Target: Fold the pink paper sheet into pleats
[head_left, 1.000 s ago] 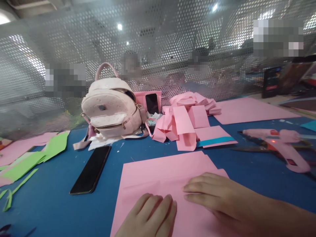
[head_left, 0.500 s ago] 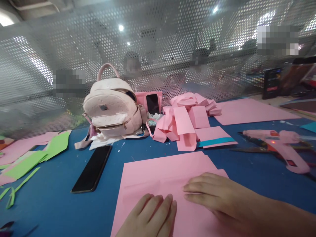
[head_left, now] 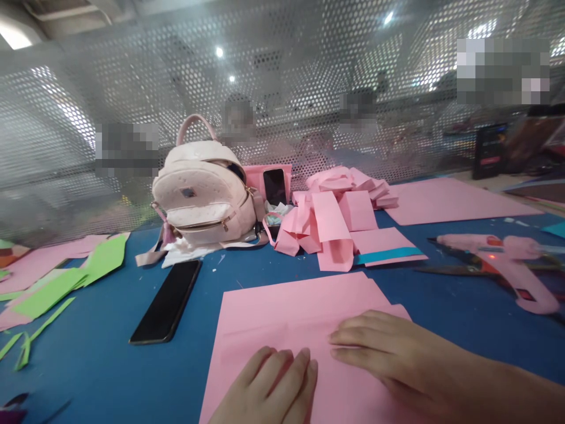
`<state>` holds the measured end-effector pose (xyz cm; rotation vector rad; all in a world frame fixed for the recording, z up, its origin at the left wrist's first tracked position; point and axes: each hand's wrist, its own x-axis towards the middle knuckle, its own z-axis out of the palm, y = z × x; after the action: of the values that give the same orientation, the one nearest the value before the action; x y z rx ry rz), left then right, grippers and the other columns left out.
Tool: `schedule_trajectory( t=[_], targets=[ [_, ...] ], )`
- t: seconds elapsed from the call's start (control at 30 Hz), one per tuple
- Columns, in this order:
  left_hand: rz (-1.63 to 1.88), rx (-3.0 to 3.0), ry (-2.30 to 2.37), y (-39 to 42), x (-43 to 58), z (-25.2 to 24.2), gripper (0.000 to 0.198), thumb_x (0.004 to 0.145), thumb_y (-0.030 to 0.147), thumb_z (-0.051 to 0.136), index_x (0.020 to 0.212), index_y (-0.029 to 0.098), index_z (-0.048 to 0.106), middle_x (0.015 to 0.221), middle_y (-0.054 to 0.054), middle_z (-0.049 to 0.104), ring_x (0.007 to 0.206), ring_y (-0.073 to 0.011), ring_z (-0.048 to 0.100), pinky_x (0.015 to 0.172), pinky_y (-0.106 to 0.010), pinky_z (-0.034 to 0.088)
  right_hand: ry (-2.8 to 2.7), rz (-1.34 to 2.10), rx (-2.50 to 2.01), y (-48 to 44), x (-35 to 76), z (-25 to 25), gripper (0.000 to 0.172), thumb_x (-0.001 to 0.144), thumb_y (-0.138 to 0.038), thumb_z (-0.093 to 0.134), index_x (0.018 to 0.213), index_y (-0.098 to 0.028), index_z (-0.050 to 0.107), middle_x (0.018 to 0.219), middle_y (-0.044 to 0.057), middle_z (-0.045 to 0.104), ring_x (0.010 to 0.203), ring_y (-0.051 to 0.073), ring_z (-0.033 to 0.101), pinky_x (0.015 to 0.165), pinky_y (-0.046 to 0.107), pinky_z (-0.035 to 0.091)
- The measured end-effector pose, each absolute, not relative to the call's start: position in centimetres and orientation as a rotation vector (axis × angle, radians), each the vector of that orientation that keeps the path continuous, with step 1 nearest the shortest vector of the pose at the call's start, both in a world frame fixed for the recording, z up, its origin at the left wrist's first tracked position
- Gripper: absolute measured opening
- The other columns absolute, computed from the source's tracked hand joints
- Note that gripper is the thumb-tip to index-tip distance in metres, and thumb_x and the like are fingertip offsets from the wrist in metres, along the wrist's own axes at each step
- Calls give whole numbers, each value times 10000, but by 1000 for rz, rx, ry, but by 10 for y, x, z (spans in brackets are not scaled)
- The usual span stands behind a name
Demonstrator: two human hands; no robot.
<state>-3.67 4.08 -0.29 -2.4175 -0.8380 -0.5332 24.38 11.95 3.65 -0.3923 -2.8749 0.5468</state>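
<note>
Pink paper sheets [head_left: 295,294] lie on the blue table in front of me, with one fold or edge running across beneath my fingers. My left hand [head_left: 273,386] rests on the paper at the bottom centre, palm down, its fingers slightly bent. To its right, my right hand [head_left: 375,344] lies flatter on the same paper, fingers stretched to the left. A small gap of pink paper separates the two hands. Neither hand shows anything gripped; the undersides of the fingers are hidden.
A black phone [head_left: 166,301] lies at left, green paper pieces [head_left: 50,290] beyond it. Behind stand a pale backpack [head_left: 203,188] and a pile of pink paper strips [head_left: 331,215]. A pink glue gun [head_left: 507,259] lies at right, its light on, over scissors. A perforated metal screen [head_left: 282,70] closes the back.
The whole view has shifted very slightly. Both hands stay in place on the pink paper.
</note>
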Motion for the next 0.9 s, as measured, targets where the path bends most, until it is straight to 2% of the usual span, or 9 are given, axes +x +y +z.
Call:
schedule_trajectory(
  t=[0.13,0.33,0.53,0.77,0.9],
  targets=[
    [-555,-2411,-853,41,-36,-3,308,993,271,477,1206,167,673,1196,-20,697,949,-182,604,857,-344,478,-2880,551,-387,119,245,36,568,880,-89,484,1436,-202,507,1388,96,617,1283,240,559,1087,435,464],
    [-526,-2411,-845,40,-37,-4,321,997,314,494,1226,167,664,1211,-37,693,960,-183,613,860,-340,492,-2872,548,-395,118,245,35,591,860,-77,483,1435,-210,510,1385,85,621,1279,240,562,1086,434,466],
    [-585,-2389,-874,38,-34,-5,395,1042,231,325,1188,172,688,1176,-2,715,959,-182,617,871,-347,467,-2865,516,-377,118,245,34,564,881,-90,486,1433,-203,509,1365,93,635,1259,234,578,1071,424,480],
    [-580,-2388,-883,38,-34,-3,340,1004,202,398,1183,170,684,1166,1,727,948,-180,642,857,-344,479,-2870,532,-380,120,245,33,575,888,-92,489,1450,-211,488,1393,86,613,1287,225,554,1090,413,461],
    [-638,-2344,-926,35,-30,-9,350,997,167,375,1142,173,694,1159,4,734,953,-168,664,871,-340,484,-2868,527,-377,120,246,32,583,883,-93,494,1451,-223,489,1388,82,619,1282,226,560,1085,413,463]
  ],
)
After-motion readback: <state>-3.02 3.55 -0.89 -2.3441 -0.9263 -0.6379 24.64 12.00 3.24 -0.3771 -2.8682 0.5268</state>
